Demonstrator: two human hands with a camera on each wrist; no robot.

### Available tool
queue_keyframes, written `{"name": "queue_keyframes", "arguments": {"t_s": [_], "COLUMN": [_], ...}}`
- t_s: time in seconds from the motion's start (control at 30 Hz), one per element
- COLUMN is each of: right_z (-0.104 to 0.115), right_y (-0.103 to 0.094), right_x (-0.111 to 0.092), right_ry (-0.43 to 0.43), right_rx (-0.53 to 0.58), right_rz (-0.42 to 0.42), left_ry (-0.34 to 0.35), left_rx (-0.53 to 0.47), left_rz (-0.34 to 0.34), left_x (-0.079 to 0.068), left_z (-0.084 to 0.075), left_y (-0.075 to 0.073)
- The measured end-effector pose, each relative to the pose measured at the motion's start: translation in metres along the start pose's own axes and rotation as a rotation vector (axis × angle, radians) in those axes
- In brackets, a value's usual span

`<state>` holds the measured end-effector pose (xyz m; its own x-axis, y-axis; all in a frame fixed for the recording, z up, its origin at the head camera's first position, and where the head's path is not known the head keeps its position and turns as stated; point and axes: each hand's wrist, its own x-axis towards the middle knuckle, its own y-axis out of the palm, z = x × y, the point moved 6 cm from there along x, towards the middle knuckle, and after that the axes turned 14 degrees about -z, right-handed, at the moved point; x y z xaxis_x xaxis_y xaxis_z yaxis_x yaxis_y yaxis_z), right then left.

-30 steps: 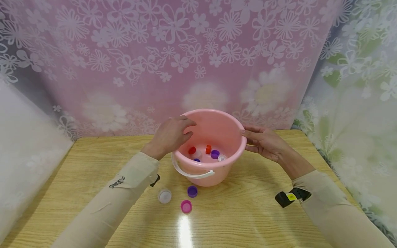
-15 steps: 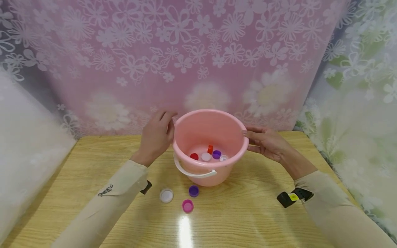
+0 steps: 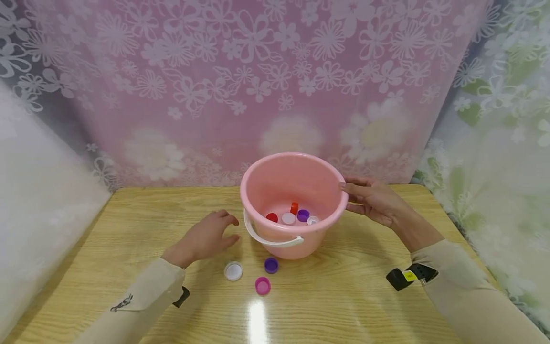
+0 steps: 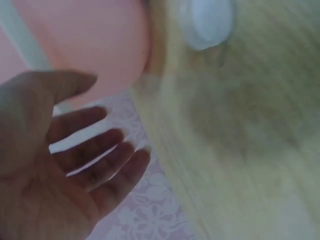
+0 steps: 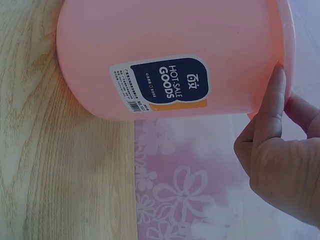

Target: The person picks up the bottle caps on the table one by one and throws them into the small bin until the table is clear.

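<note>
A pink plastic bucket [image 3: 313,241] with a white handle [image 3: 279,244] stands upright on the wooden table. My right hand [image 3: 375,200] pinches its right rim, thumb over the edge and fingers against the outer wall [image 5: 240,80]. Inside lie several bottle caps, among them a red cap [image 3: 272,217], a white cap [image 3: 288,219] and a purple cap [image 3: 303,215]. To the bucket's left, my left hand [image 3: 206,239] hovers over the table with relaxed, spread fingers, holding nothing. Nearest to it is a white cap [image 3: 234,271] on the table. Beside that sit a purple cap [image 3: 271,265] and a pink cap [image 3: 262,285].
The wooden table [image 3: 343,296] ends at a pink floral curtain [image 3: 193,95] behind the bucket. Pale patterned cloth [image 3: 502,157] hangs along the right side, and white cloth [image 3: 43,181] along the left. A printed label [image 5: 165,85] is stuck on the bucket's outer wall.
My left hand has come out over the bucket's left rim and down toward the table. A white cap now shows plainly inside the bucket. The right hand keeps its hold on the rim.
</note>
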<state>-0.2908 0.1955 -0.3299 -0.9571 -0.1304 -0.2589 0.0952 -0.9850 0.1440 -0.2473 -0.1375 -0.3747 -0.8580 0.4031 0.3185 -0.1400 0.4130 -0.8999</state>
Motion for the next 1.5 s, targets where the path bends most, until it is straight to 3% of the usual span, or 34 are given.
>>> {"name": "queue_keyframes", "arguments": {"t_s": [0.07, 0.17, 0.5, 0.77, 1.13, 1.5], "right_z": [0.000, 0.000, -0.001, -0.001, -0.001, -0.003], "right_y": [0.000, 0.000, 0.000, 0.000, -0.001, -0.002], "right_x": [-0.001, 0.000, 0.000, 0.001, 0.000, 0.002], "right_ry": [0.003, 0.004, 0.007, 0.001, 0.011, 0.024], "right_rx": [0.006, 0.014, 0.012, 0.015, 0.042, 0.051], "right_rz": [0.001, 0.004, 0.002, 0.006, 0.009, -0.005], "left_ry": [0.011, 0.025, 0.127, 0.156, 0.196, 0.188], "left_rx": [-0.037, -0.058, 0.005, 0.077, 0.090, 0.072], "left_rz": [0.080, 0.148, 0.119, 0.080, 0.057, 0.070], "left_x": [-0.012, -0.027, -0.049, -0.050, -0.049, -0.051], "left_z": [-0.004, -0.010, -0.025, -0.031, -0.035, -0.029], "left_y": [0.011, 0.021, 0.038, 0.037, 0.034, 0.032]}}
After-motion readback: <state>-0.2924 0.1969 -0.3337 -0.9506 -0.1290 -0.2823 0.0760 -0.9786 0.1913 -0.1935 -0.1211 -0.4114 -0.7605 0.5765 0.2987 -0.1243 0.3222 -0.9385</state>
